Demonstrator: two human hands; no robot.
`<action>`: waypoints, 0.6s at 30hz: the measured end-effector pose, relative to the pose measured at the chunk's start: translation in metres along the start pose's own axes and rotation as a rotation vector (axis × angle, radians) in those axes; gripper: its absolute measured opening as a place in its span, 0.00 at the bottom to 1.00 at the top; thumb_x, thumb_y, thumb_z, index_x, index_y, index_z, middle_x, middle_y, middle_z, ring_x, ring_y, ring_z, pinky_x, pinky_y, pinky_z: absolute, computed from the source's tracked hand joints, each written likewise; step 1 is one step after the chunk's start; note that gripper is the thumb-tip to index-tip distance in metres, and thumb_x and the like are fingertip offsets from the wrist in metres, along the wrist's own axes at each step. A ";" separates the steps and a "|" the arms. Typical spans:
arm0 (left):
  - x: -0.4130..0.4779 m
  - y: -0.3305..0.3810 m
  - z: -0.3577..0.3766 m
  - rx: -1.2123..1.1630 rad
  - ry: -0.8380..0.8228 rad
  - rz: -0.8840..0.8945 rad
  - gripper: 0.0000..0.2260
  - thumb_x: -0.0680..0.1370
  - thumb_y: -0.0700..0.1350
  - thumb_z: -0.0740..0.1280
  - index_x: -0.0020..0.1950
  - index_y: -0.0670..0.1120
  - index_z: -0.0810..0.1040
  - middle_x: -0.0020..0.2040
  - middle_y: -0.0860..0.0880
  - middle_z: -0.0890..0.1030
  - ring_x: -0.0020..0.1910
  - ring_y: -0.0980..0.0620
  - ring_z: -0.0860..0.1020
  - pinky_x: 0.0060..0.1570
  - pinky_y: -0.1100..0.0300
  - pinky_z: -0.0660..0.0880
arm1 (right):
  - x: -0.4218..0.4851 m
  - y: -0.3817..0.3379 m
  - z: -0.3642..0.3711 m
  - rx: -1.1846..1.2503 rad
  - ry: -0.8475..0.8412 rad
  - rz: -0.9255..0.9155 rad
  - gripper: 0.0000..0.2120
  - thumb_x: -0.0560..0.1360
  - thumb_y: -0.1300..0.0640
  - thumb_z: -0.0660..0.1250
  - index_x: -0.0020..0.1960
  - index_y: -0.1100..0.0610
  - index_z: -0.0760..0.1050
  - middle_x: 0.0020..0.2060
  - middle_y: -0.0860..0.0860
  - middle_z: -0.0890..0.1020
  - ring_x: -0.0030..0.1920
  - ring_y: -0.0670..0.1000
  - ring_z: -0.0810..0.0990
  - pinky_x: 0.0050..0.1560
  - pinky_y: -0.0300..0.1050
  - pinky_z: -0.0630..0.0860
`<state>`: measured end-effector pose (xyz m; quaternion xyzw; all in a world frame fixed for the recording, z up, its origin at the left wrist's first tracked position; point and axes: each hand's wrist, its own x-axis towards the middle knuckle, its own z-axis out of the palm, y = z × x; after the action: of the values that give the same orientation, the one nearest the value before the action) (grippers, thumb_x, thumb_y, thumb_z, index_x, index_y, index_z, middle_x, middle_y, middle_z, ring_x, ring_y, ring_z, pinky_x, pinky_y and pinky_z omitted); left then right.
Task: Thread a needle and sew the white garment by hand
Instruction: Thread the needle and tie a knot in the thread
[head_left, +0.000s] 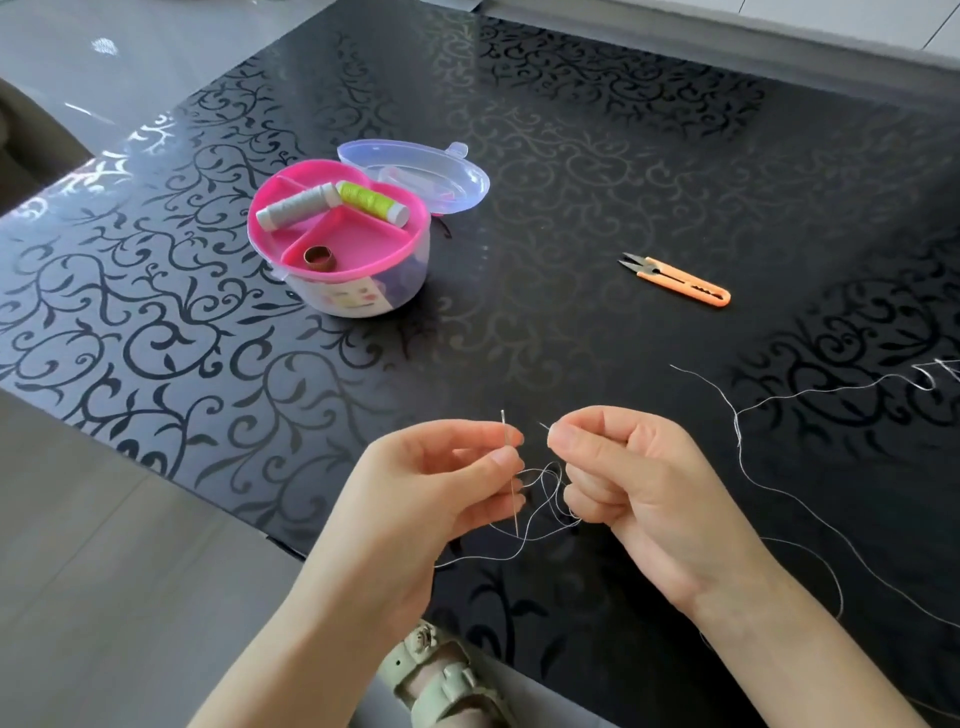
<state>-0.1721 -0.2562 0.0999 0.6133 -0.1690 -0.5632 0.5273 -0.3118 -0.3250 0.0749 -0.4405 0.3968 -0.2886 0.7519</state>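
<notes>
The left hand (441, 483) pinches a thin steel needle (505, 428) between thumb and forefinger. It holds the needle upright with the eye end uppermost, probably so the hole faces the incoming thread. The right hand (639, 483) has its grip closed on the tip of a long white thread (736, 415), leaving only a short stub past the fingertips, which should keep the end stiff enough to aim. That stub sits just beside the eye and is not yet through it, so by my reading the threading is in hand but unfinished. The slack loops between the hands and trails across the glossy black table (571, 182) toward the right edge. The white garment does not show in view (a pale scrap at the right edge may be thread or cloth, I cannot tell). Beyond the hands on the left stands a round clear plastic sewing box (410, 270), its clear hinged lid (415, 171) thrown back. Its pink divided tray (363, 244) holds a grey spool of thread (296, 205) in the far left compartment, a lime-green spool of thread (371, 202) in the far right one, and a brass-coloured ring thimble (317, 257) in the near one. Orange thread snips (675, 280) lie on the table, well apart from the box, likely kept within reach for cutting.
</notes>
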 end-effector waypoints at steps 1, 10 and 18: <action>0.000 0.000 0.000 0.001 -0.004 -0.005 0.06 0.72 0.34 0.71 0.39 0.42 0.85 0.34 0.45 0.81 0.33 0.52 0.81 0.35 0.65 0.78 | 0.000 0.000 0.000 -0.013 -0.001 -0.005 0.04 0.66 0.59 0.70 0.33 0.56 0.79 0.21 0.46 0.60 0.22 0.45 0.57 0.24 0.34 0.61; -0.002 -0.007 0.003 0.054 -0.069 -0.057 0.05 0.71 0.35 0.71 0.38 0.42 0.85 0.33 0.46 0.82 0.33 0.53 0.81 0.36 0.64 0.79 | 0.001 0.003 0.000 -0.116 0.015 -0.025 0.06 0.65 0.58 0.68 0.30 0.54 0.78 0.20 0.46 0.64 0.24 0.46 0.60 0.26 0.37 0.60; -0.004 -0.005 0.003 0.076 -0.096 -0.046 0.05 0.71 0.36 0.72 0.37 0.44 0.85 0.33 0.48 0.83 0.34 0.54 0.82 0.37 0.63 0.80 | 0.001 0.002 0.000 -0.131 -0.005 -0.021 0.08 0.65 0.59 0.67 0.27 0.53 0.76 0.19 0.47 0.64 0.23 0.46 0.62 0.26 0.36 0.63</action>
<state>-0.1780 -0.2520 0.0983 0.6087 -0.2012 -0.5974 0.4818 -0.3110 -0.3242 0.0728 -0.4936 0.4083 -0.2687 0.7193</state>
